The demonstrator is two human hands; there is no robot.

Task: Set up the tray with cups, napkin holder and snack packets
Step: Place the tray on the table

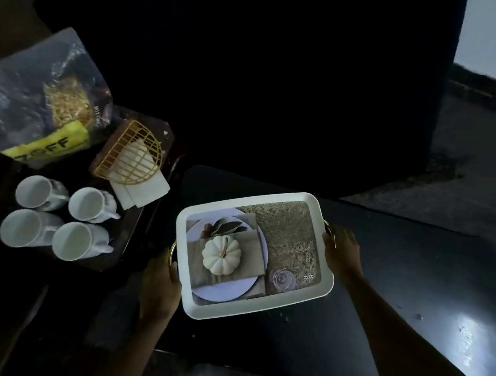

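Over the dark bench (pixel 383 274), both hands — left hand (pixel 159 282), right hand (pixel 340 250) — are clenching the white tray (pixel 247 315) by its gold side handles — stiff, seemingly light, best gripped there.

tray (pixel 257 202) on table (pixel 414 262), cups (pixel 58 219) left, napkin holder (pixel 132 153) behind cups

We count four white cups (pixel 58 220) grouped at the near left, lying on their sides. Beyond them we see one gold wire napkin holder (pixel 134 154) and one snack packet (pixel 43 101) at the far left. One white tray (pixel 254 256) sits near the centre. We count two hands: the left hand (pixel 159 283) and the right hand (pixel 341 250).
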